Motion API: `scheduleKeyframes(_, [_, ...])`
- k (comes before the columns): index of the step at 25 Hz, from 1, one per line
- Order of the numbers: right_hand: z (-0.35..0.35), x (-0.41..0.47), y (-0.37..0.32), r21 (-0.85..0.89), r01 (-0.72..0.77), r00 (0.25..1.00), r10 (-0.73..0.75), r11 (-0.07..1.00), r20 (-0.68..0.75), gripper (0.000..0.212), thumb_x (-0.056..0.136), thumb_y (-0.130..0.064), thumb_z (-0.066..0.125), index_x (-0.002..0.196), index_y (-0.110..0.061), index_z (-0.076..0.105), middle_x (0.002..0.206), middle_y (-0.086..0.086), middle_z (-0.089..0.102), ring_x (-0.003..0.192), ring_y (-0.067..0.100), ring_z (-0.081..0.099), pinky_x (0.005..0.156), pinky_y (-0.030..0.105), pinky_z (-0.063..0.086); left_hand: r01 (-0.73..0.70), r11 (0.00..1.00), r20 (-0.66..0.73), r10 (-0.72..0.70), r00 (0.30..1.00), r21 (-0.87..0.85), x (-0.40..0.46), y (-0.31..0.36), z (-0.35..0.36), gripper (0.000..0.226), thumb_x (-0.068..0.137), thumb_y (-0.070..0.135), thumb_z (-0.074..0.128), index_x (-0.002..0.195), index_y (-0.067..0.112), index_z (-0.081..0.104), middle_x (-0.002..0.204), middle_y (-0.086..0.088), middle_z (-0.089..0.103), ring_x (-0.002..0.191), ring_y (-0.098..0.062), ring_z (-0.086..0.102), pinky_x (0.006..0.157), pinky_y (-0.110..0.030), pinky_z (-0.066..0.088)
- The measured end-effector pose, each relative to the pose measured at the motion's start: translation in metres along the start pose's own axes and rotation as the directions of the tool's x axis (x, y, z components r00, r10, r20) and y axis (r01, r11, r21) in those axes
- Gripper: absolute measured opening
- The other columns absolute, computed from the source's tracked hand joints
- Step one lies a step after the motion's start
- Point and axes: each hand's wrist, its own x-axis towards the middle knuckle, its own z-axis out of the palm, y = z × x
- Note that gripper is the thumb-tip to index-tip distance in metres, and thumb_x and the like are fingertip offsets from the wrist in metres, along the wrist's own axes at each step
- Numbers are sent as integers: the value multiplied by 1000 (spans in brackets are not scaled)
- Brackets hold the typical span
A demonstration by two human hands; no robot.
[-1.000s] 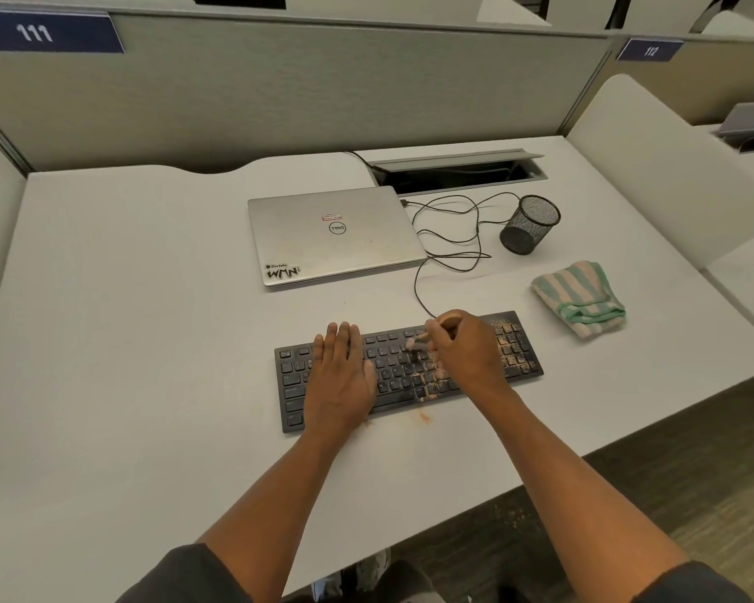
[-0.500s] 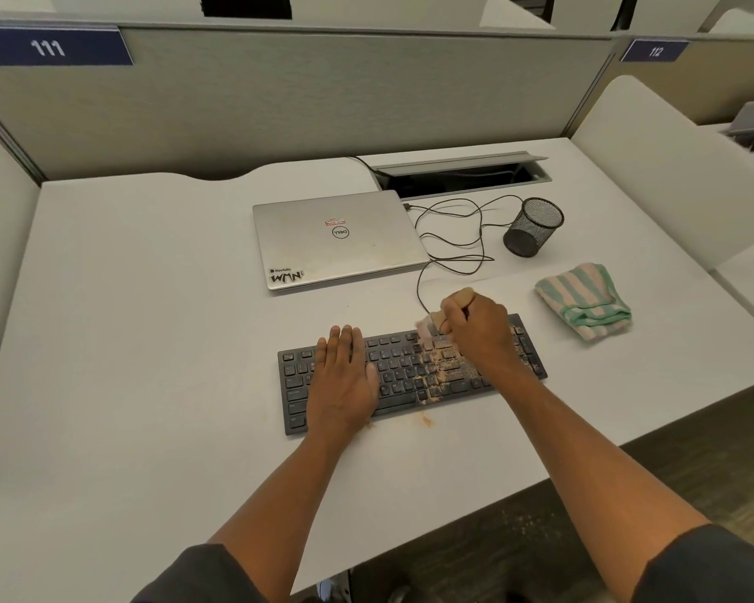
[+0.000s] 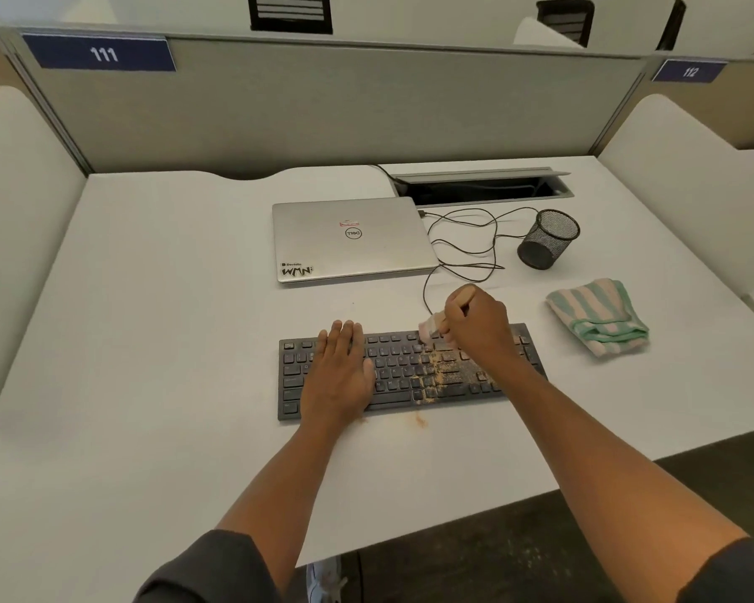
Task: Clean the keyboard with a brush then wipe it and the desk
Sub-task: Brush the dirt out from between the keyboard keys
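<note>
The desk [image 3: 170, 341] carries, toward its near edge, the keyboard [image 3: 292, 376], a dark board lying level and square to the person. The left hand [image 3: 338, 372] lies flat on its left half, fingers straight and together, steadying it; this pressure should hold so the board does not slide under the strokes. Tan crumbs [image 3: 432, 378] lie thick over the middle keys, with a small spill [image 3: 419, 420] on the desk just in front. The right hand [image 3: 475, 326] has its fingers curled round a small brush [image 3: 429, 328], bristles at the top key rows. Short, light strokes along the rows, carrying debris toward one edge rather than into the gaps, would likely serve best. Farther right, apart from the keyboard, the striped cloth [image 3: 597, 317] waits untouched for wiping.
</note>
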Motion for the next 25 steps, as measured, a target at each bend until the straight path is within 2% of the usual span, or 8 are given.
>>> scheduleKeyframes(6, [3, 16, -4, -112, -41, 989, 56, 993, 138, 27, 91, -22, 47, 77, -9, 66, 62, 4, 73, 57, 23, 71, 66, 47, 62, 2, 1000, -33, -2, 999, 2, 0, 1, 3, 76, 95, 43, 8, 160, 5, 19, 165, -15, 25, 156, -28, 13, 128, -41, 0])
scheduleKeyframes(10, [-2, 16, -11, -10, -24, 994, 25, 1000, 107, 23, 96, -19, 47, 86, -11, 65, 65, 4, 73, 54, 23, 71, 63, 44, 63, -4, 1000, -48, 5, 999, 9, 1, -1, 5, 78, 94, 43, 5, 159, 5, 21, 165, -15, 26, 155, -29, 13, 128, -41, 1])
scheduleKeyframes(12, [1, 8, -5, -24, -43, 989, 46, 999, 142, 26, 95, -18, 46, 83, -8, 67, 63, 3, 73, 53, 23, 71, 63, 43, 63, -5, 1000, -47, 5, 999, 10, 1, -1, 7, 78, 94, 43, 6, 159, 4, 22, 165, -15, 26, 155, -29, 14, 128, -42, 1])
scheduleKeyframes(15, [-3, 6, -4, -77, -87, 971, 102, 993, 216, 38, 94, -17, 45, 70, -3, 72, 61, 4, 73, 56, 27, 71, 62, 36, 62, -3, 1000, -49, 4, 999, 15, 2, 0, 6, 76, 95, 42, 9, 159, 4, 23, 164, -15, 28, 155, -29, 15, 128, -42, 1])
scheduleKeyframes(18, [-6, 8, -9, -31, -52, 976, 57, 998, 209, 36, 98, -18, 44, 77, -5, 70, 60, 1, 73, 55, 25, 71, 55, 28, 57, 2, 1000, -41, -1, 999, 19, 2, 1, 6, 70, 99, 39, 18, 159, 3, 22, 165, -15, 27, 155, -29, 14, 128, -41, 1])
scheduleKeyframes(20, [-4, 4, -8, 13, -10, 986, 8, 1000, 166, 25, 97, -16, 44, 85, -7, 65, 60, -1, 72, 52, 21, 69, 53, 31, 60, 2, 1000, -32, -1, 999, 23, 1, 1, 5, 67, 101, 37, 23, 159, 3, 21, 165, -15, 26, 155, -29, 14, 128, -41, 0])
scheduleKeyframes(23, [4, -9, 2, -18, 35, 982, -31, 999, 187, 21, 93, -18, 45, 87, -6, 60, 65, 4, 71, 57, 23, 69, 61, 46, 61, 1, 1000, -42, -1, 999, 20, 0, 1, 5, 68, 100, 37, 23, 158, 3, 23, 164, -16, 29, 155, -30, 16, 128, -42, 2])
scheduleKeyframes(25, [3, -16, 8, -59, 52, 977, -38, 997, 212, 20, 94, -18, 44, 89, -5, 58, 68, 7, 71, 60, 24, 68, 62, 45, 60, 1, 1000, -36, -1, 999, 14, 1, 1, 4, 69, 99, 38, 22, 158, 2, 23, 164, -16, 29, 155, -30, 16, 128, -42, 3])
